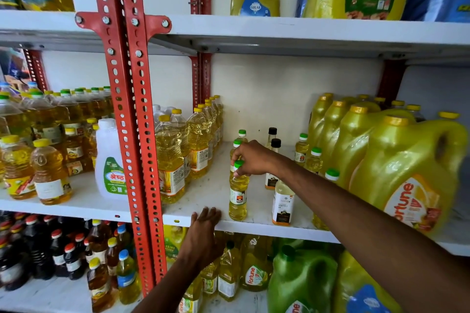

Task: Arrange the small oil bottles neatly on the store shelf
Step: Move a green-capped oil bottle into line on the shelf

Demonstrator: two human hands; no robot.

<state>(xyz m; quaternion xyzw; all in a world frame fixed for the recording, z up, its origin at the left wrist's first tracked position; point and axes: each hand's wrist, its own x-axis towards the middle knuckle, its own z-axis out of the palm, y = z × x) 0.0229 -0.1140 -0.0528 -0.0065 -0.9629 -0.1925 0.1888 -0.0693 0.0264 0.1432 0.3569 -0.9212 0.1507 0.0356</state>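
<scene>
The right hand (250, 159) is closed around the neck of a small green-capped oil bottle (238, 192) standing at the front of the middle shelf (203, 193), with like bottles just behind it. The left hand (206, 220) rests open on the shelf edge, gripping nothing. Risk: a high grip on the neck may tip the bottle, or the forearm may knock the pale-oil bottle (283, 202) beneath it.

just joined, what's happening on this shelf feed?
A person is tidying small oil bottles on the middle shelf. The right hand has its grip around the neck of a green-capped small oil bottle standing upright near the shelf's front edge. The left hand rests flat on that front edge, holding nothing. More green-capped small bottles and two black-capped bottles stand loosely spaced behind, between the tall yellow-capped bottles and the Fortune jugs.
</scene>
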